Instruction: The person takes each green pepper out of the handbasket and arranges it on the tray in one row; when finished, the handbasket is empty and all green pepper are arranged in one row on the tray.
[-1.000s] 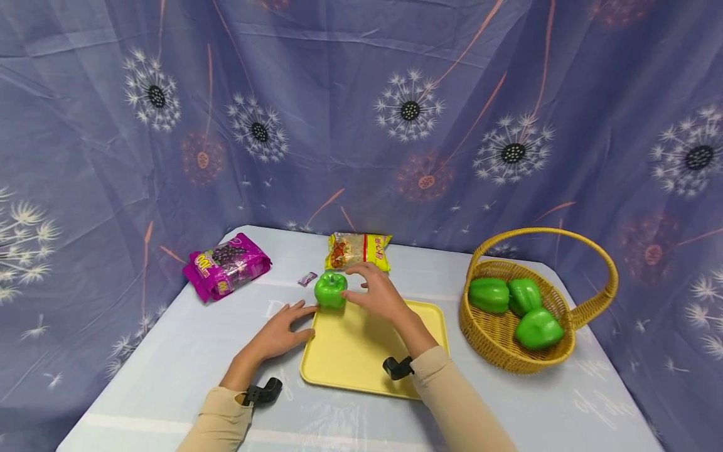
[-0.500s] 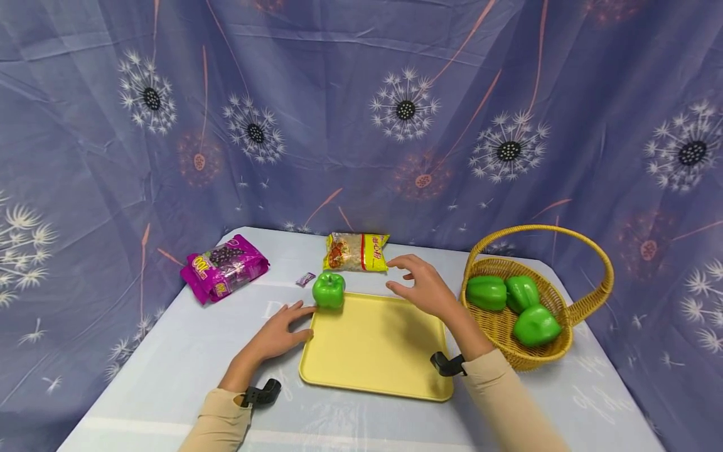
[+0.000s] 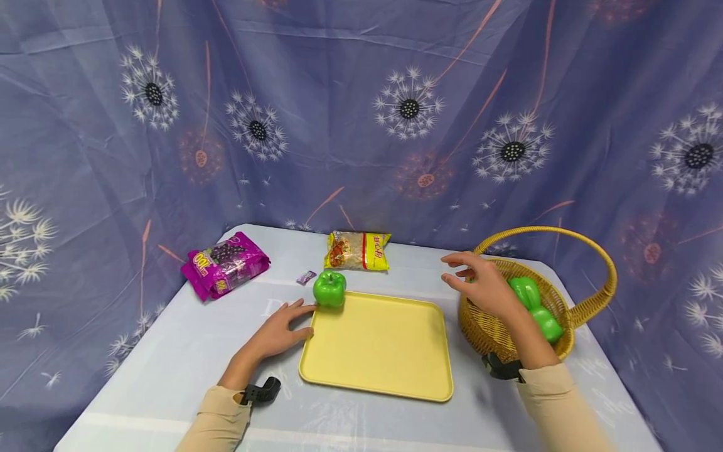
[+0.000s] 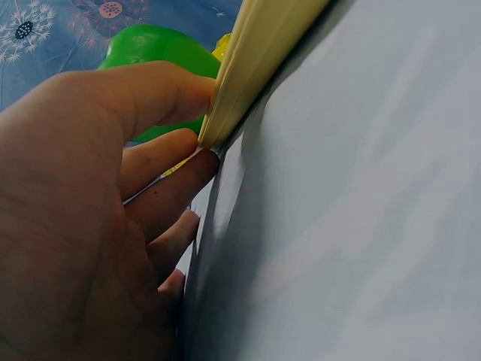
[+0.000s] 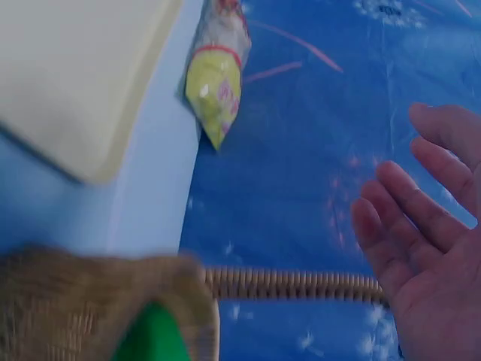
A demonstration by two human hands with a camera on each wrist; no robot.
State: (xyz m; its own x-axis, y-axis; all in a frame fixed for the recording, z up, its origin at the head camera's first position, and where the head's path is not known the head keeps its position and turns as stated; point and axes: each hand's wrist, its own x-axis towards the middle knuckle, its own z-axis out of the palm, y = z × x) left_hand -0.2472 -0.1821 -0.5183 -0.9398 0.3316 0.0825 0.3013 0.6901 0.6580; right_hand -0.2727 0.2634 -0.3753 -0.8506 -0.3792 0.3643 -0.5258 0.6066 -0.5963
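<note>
A green bell pepper (image 3: 330,289) sits upright at the far left corner of the yellow tray (image 3: 377,344). My left hand (image 3: 278,331) rests at the tray's left edge, thumb and fingertips touching its rim (image 4: 234,75) in the left wrist view. Over the left side of the wicker basket (image 3: 490,333) hovers my right hand (image 3: 487,285), fingers loosely bent with nothing between them. Inside the basket lie green peppers (image 3: 525,292), one of them mostly hidden behind that hand. In the right wrist view the basket's handle (image 5: 293,284) runs beneath the fingers.
A purple grape-print bag (image 3: 227,265) lies at the back left, with a small purple wrapped candy (image 3: 306,277) to its right. At the back middle is a yellow food packet (image 3: 357,251). A patterned blue curtain (image 3: 339,113) hangs behind the table.
My right hand has moved right, from beside the pepper on the tray, across the tray to above the basket. My left hand and the pepper at the tray's corner have stayed put.
</note>
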